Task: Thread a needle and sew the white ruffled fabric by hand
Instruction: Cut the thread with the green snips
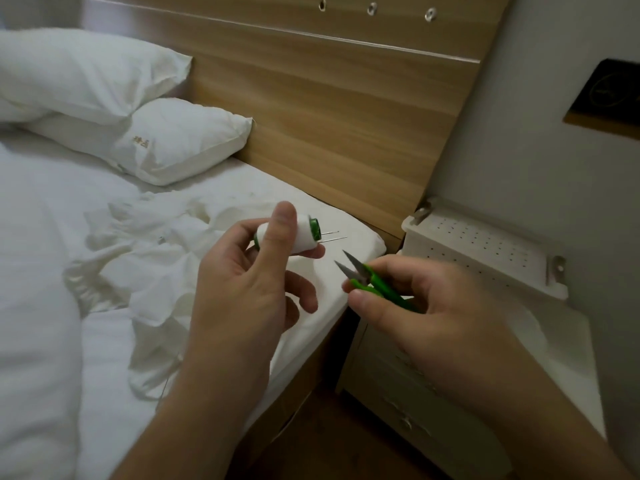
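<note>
Hands busy with spool and snips over the bed edge

Fingers of the left hand (pixel 249 282) curl round a spool of white thread (pixel 298 237) with green ends, held at centre frame with the forefinger laid over its top. Two needles (pixel 330 236) stick out of the spool's right end, pointing toward the right of the frame. Just beside it, lower right, the right hand (pixel 426 306) grips green thread snips (pixel 370 282); their blades stand apart and point up-left toward the spool without touching it.

Beneath and to the left of the left hand lies the white ruffled fabric (pixel 145 258), crumpled in loose folds on the white bed sheet (pixel 52 271), its lower part trailing down toward the forearm. It is the same white as the sheet, so its edges are hard to trace. Two white pillows (pixel 138 109) lie stacked in the upper left of the frame against a wooden headboard (pixel 329 98). At right, a white bedside cabinet (pixel 485 254) with a dotted top stands against the wall, touching the bed's corner.
</note>
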{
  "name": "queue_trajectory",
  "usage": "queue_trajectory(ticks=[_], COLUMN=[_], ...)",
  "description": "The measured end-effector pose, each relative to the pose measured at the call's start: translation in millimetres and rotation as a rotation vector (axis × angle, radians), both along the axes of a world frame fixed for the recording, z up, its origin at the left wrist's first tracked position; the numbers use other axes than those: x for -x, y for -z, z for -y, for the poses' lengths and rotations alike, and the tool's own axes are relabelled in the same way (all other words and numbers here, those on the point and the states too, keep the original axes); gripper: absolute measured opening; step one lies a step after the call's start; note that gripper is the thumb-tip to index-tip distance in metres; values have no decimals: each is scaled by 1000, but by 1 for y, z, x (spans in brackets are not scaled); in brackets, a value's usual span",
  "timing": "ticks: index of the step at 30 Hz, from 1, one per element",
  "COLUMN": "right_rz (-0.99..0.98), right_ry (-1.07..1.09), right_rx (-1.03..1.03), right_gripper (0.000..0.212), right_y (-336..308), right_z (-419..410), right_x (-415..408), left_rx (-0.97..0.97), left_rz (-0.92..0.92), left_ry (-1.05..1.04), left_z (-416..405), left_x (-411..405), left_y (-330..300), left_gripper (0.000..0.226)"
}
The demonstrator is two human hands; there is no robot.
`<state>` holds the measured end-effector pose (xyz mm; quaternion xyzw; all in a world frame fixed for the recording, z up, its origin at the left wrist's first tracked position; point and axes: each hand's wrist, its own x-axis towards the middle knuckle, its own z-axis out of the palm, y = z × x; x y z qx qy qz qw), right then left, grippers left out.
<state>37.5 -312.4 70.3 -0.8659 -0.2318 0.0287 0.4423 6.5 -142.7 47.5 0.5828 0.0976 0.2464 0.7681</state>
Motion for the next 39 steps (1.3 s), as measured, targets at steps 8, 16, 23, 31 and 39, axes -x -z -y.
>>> queue_trajectory(ticks=[8, 16, 23, 31, 39], right_rz=[-122, -173, -180, -170, -171], right_ry=[-47, -87, -98, -81, -90], right_rx=[34, -18, -22, -1, 11], right_gripper=[31, 32, 26, 21, 19], right_y=[7, 10, 9, 8, 9], right_z=[-17, -18, -15, -14, -11], right_x=[-3, -9, -8, -8, -8], left_rx=[-12, -37, -66, -83, -43], left_rz=[22, -22, -48, -73, -69], left_ry=[20, 74, 91, 106, 112], left_z=[-3, 1, 2, 2, 0], left_x=[-1, 0, 0, 0, -1], left_y=[1, 2, 3, 4, 4], left_gripper=[43, 43, 45, 47, 48])
